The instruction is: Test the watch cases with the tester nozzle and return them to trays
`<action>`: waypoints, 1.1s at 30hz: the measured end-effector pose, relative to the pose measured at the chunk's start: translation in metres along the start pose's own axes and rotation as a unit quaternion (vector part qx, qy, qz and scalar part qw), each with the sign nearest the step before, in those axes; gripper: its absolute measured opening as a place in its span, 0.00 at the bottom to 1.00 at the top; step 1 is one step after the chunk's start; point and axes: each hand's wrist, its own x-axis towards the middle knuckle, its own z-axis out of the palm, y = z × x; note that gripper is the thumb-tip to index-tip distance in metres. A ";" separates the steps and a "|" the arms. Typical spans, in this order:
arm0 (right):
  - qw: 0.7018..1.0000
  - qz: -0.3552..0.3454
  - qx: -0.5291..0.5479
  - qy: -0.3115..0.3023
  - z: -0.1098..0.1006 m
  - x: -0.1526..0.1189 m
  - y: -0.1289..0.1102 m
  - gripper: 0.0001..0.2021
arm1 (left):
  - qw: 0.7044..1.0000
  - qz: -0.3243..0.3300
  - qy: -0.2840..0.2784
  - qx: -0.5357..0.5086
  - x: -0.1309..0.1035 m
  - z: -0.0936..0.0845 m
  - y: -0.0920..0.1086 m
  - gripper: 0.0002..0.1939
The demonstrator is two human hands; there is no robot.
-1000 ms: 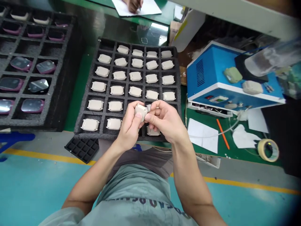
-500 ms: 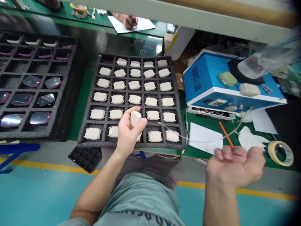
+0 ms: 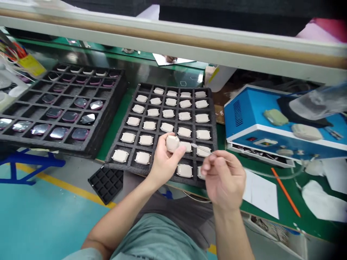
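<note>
My left hand (image 3: 165, 162) is closed around a cream watch case (image 3: 172, 143), gripping it between thumb and fingers over the foam tray. Just right of it, my right hand (image 3: 224, 177) pinches a thin pale tube (image 3: 204, 148), whose tip points toward the watch case with a small gap between them. Beneath both hands lies a dark grey foam tray (image 3: 130, 169) with rows of similar cream watch cases (image 3: 142, 157) in its compartments. My hands hide some of the lower compartments.
Left stands a stack of foam trays (image 3: 92, 144) with dark-glass watch faces. On the right sits a blue machine (image 3: 260, 108) near white paper (image 3: 261, 193) and an orange stick (image 3: 286, 192). A shelf beam (image 3: 173, 39) crosses above; another person's hand (image 3: 170, 58) shows beyond.
My right hand has moved left from beside the orange stick and now pinches the tube close to the watch case. My left hand still holds the case. The view has shifted.
</note>
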 end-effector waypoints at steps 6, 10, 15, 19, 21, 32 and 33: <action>0.993 -0.084 -0.064 0.045 0.012 0.008 0.025 0.07 | 1.000 0.002 -0.031 0.002 0.004 0.000 -0.012 0.27; 0.991 -0.098 -0.072 0.058 0.014 0.005 0.025 0.07 | 0.999 0.015 -0.038 0.031 0.003 0.001 -0.011 0.26; 0.985 -0.128 -0.094 0.066 0.017 0.006 0.026 0.03 | 0.997 0.039 -0.039 0.062 0.000 0.004 -0.010 0.22; 0.980 -0.139 -0.118 0.084 0.016 0.005 0.028 0.03 | 0.995 0.055 -0.038 0.076 -0.001 0.004 -0.011 0.19; 0.979 -0.141 -0.123 0.083 0.015 0.004 0.028 0.02 | 0.994 0.056 -0.038 0.080 -0.002 0.005 -0.011 0.19; 0.979 -0.144 -0.134 0.057 0.015 0.005 0.029 0.03 | 0.989 0.074 -0.062 0.109 -0.002 0.003 -0.016 0.19; 0.980 -0.138 -0.134 0.056 0.014 0.005 0.029 0.03 | 0.989 0.072 -0.061 0.111 -0.002 0.003 -0.016 0.19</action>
